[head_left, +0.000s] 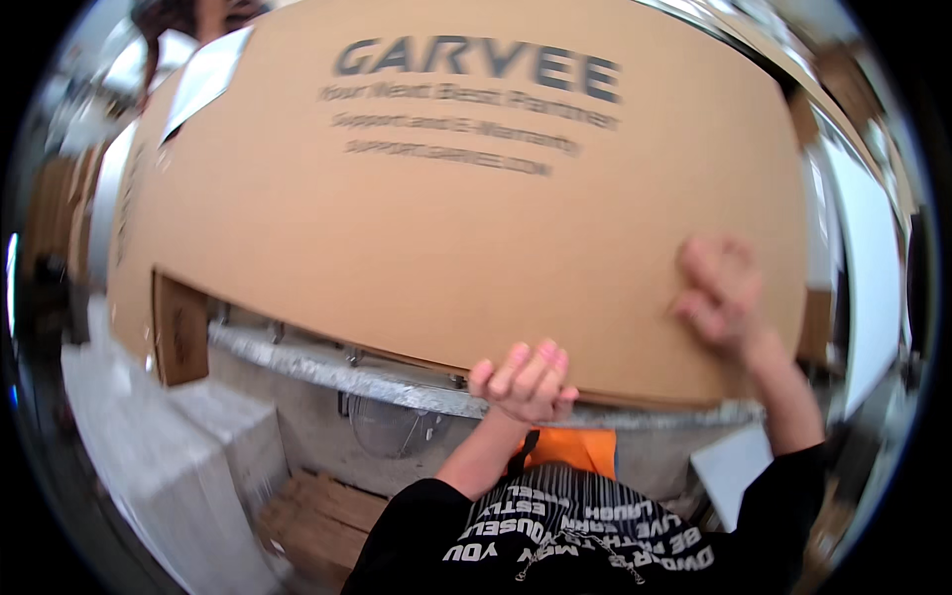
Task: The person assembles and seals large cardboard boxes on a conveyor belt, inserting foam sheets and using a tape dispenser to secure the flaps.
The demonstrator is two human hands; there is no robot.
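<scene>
A large brown cardboard box (476, 238) with dark printing lies across a metal-edged conveyor (327, 369) in front of me. At the box's near edge, slightly right of the middle, is my left hand (526, 384), its fingers closed over that edge. My right hand (722, 288) is curled closed above the right part of the top panel. Motion blurs it, and its palm side is hidden, so I cannot tell whether it holds anything. A cut-out shows at the box's near left, where a brown flap (180, 332) stands.
White-wrapped cartons (169, 466) stand at the lower left, beside a wooden pallet (317, 521) on the floor. An orange item (575, 451) sits against my front. A white panel (863, 268) rises at the right. Part of another person (203, 18) shows at the far left.
</scene>
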